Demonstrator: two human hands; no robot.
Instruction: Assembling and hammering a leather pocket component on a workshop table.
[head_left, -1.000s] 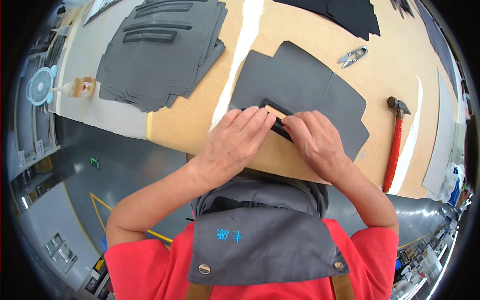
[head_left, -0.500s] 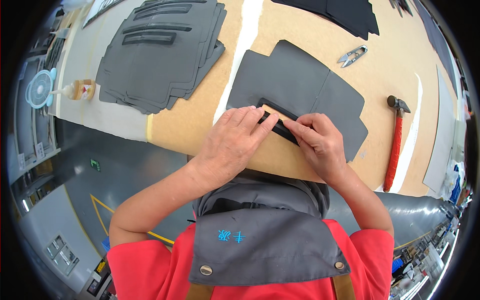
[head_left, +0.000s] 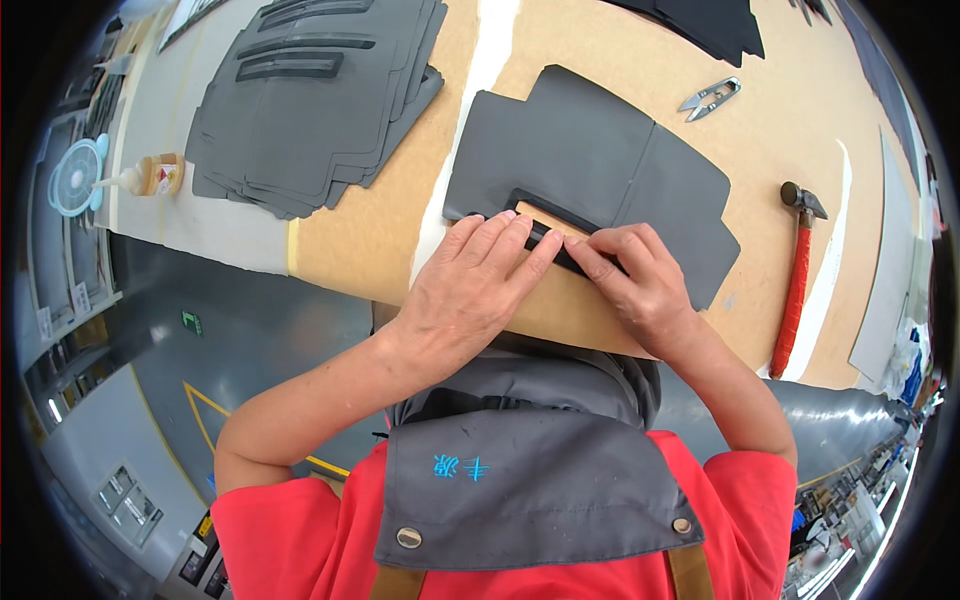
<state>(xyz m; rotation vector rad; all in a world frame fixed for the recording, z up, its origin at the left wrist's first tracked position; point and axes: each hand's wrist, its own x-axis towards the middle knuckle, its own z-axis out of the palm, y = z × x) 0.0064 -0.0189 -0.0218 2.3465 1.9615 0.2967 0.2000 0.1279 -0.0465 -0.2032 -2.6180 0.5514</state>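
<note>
A dark grey flat panel [head_left: 590, 150] with notched corners lies on the work surface before me. Near its front edge is a long slot framed in black, with tan showing through it. A narrow black strip [head_left: 572, 262] runs along the slot's near side. My left hand [head_left: 455, 285] lies palm down over the panel's front edge, fingers stretched out and fingertips pressing on the strip; its thumb is hard to make out. My right hand [head_left: 648, 285] is closed, thumb and forefinger pinching at the strip beside the left fingertips.
A stack of similar grey panels [head_left: 310, 120] lies at the left, beside a glue bottle [head_left: 160, 176]. Thread snips [head_left: 710, 98] and a red-handled hammer [head_left: 795, 280] lie at the right. Black sheets [head_left: 710, 25] are at the back. The tan table [head_left: 360, 260] ends just before my body.
The right fingertips have shifted slightly left along the strip, close to the left hand's. The left hand stays pressed on it. The whole view has shifted a little.
</note>
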